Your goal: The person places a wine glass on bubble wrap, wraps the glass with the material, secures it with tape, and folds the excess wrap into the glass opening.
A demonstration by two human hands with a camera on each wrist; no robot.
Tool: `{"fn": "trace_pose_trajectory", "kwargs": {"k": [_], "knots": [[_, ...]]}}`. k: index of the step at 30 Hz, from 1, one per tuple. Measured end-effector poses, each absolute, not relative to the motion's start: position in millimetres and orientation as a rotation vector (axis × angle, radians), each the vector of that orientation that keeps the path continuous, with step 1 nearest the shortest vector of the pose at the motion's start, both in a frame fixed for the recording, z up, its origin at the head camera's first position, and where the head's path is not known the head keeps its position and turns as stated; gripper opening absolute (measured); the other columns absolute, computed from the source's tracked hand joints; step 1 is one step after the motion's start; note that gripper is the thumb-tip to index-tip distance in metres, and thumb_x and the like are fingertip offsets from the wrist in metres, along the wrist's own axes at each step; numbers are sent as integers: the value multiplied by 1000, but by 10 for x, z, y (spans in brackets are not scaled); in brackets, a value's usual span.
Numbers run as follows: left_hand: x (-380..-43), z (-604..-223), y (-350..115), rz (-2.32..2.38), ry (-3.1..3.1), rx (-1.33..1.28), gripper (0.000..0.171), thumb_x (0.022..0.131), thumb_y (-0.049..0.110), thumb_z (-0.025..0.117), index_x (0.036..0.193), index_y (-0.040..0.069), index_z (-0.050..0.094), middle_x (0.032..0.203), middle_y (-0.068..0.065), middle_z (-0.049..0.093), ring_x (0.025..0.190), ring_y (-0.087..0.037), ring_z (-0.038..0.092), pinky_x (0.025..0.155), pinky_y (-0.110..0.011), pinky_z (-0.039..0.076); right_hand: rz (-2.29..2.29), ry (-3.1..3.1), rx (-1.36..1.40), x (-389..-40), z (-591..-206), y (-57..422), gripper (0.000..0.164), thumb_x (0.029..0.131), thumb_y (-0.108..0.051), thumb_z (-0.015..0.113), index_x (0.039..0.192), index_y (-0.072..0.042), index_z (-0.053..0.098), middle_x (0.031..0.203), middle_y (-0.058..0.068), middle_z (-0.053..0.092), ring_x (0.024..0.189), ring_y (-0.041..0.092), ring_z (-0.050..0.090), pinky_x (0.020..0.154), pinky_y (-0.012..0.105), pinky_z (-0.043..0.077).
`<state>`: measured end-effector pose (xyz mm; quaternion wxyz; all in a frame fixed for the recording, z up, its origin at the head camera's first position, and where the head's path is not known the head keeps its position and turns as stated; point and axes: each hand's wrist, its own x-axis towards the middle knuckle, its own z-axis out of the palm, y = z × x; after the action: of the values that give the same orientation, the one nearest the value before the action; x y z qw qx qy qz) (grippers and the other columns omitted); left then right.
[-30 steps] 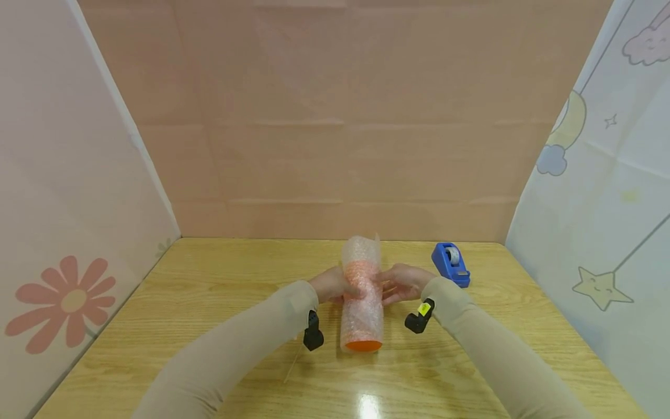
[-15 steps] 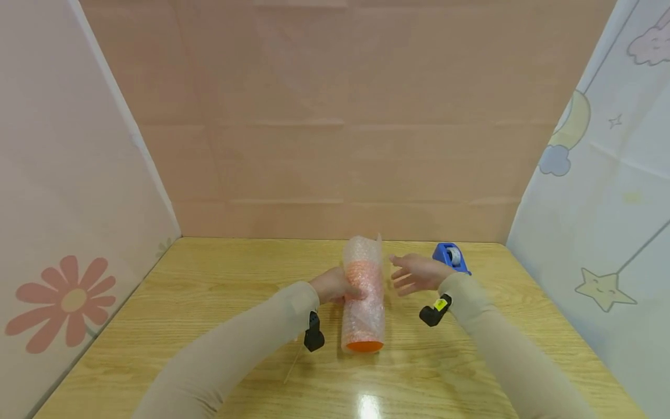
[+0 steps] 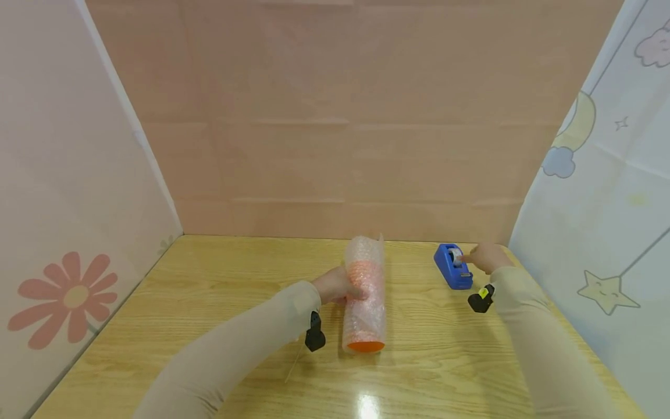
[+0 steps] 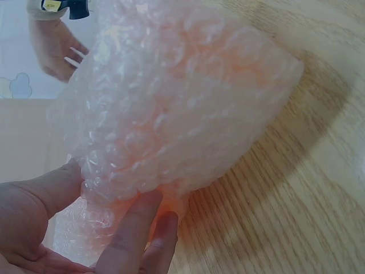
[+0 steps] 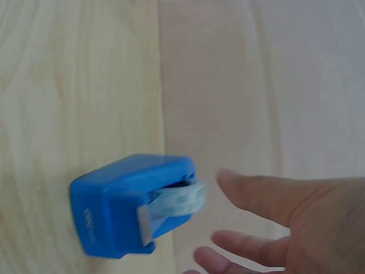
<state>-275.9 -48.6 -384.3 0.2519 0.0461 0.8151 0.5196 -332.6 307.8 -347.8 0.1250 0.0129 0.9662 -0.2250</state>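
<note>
bubble-wrapped roll (image 3: 364, 317): lying on the wooden table (image 3: 235, 262) near its middle, running lengthwise away from the person, an orange end (image 3: 366, 347) facing them; more orange glows through the bubbles further up.
far end of the roll: pale wrap, one corner of it poking up near the table's back edge.
left hand (image 3: 335, 285): holding the roll from its left side, thumb laid over the top, other fingers against the side.
right hand (image 3: 487, 258): well apart from the roll, fingers spread wide, one stretched toward the tape; the right wrist view shows a gap between hand and tape.
tape dispenser (image 5: 125, 200): blue, standing to the right of the roll toward the back right corner, a tape reel (image 5: 181, 200) seated in it and a strip reaching the cutter (image 5: 144, 224).
wrists: a black camera on each, left camera (image 3: 315, 331) plain, right camera (image 3: 481, 299) with a yellow patch.
sleeves: long and beige.
thin stick (image 3: 294, 364): on the table beside the left forearm.
walls: pinkish-tan backdrop (image 3: 335, 116) behind, coral flower (image 3: 68, 298) on the left cloth, pale star (image 3: 607, 291) on the right.
</note>
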Motion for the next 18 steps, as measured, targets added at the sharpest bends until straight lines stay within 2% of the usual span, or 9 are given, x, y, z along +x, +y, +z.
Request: {"fn": "trace_pose_trajectory", "kwargs": {"k": [2, 4, 5, 7, 9, 13, 16, 18], "knots": [[-2753, -3835, -488, 1419, 2216, 129, 43, 82, 9, 76, 117, -2, 53, 101, -9, 62, 86, -20, 61, 75, -34, 54, -612, 2752, 71, -3321, -3536, 3143, 54, 93, -34, 61, 108, 17, 55, 97, 31, 56, 90, 40, 58, 77, 45, 53], [-2747, -3830, -490, 1417, 2221, 132, 42, 82, 9, 76, 115, -3, 54, 100, -9, 62, 84, -19, 60, 75, -35, 54, -601, 2698, 102, -3325, -3596, 3174, 43, 92, -36, 63, 83, 6, 57, 72, 12, 50, 69, 24, 54, 64, 33, 51], [-2746, -3830, -489, 1416, 2224, 132, 40, 82, 9, 76, 114, -3, 54, 99, -9, 62, 83, -19, 60, 76, -36, 54, -603, 2682, 114, -3332, -3627, 3182, 39, 92, -36, 63, 74, -2, 54, 65, 4, 43, 61, 18, 48, 59, 29, 47], [-2745, -3833, -487, 1418, 2220, 132, 39, 82, 9, 76, 113, -3, 55, 99, -9, 62, 83, -19, 60, 77, -37, 54, -610, 2672, 117, -3343, -3690, 3186, 40, 93, -33, 64, 63, -13, 45, 55, -5, 34, 50, 9, 35, 51, 24, 37], [-2748, -3839, -486, 1407, 2226, 130, 38, 82, 10, 76, 112, -3, 56, 98, -9, 63, 82, -18, 59, 79, -38, 54, -610, 2664, 122, -3348, -3736, 3176, 45, 93, -30, 63, 57, -17, 40, 48, -8, 30, 44, 6, 29, 49, 22, 32], [-2749, -3850, -489, 1402, 2226, 142, 37, 83, 11, 76, 111, -3, 56, 99, -9, 63, 84, -19, 61, 83, -42, 54, -616, 2681, 156, -3344, -3775, 3153, 39, 92, -25, 65, 60, -11, 47, 51, -6, 36, 46, 7, 36, 51, 23, 36], [-2750, -3855, -498, 1404, 2226, 146, 36, 83, 11, 76, 110, -3, 57, 98, -9, 63, 84, -19, 61, 86, -44, 53, -594, 2694, 173, -3344, -3765, 3130, 29, 91, -24, 66, 77, 1, 60, 62, 1, 50, 55, 11, 50, 55, 24, 42], [-2748, -3855, -504, 1402, 2230, 144, 36, 82, 11, 76, 109, -2, 57, 98, -9, 64, 84, -19, 61, 87, -45, 53, -569, 2697, 174, -3349, -3758, 3109, 30, 91, -23, 66, 89, 7, 62, 72, 6, 57, 62, 15, 56, 58, 25, 45]]}}
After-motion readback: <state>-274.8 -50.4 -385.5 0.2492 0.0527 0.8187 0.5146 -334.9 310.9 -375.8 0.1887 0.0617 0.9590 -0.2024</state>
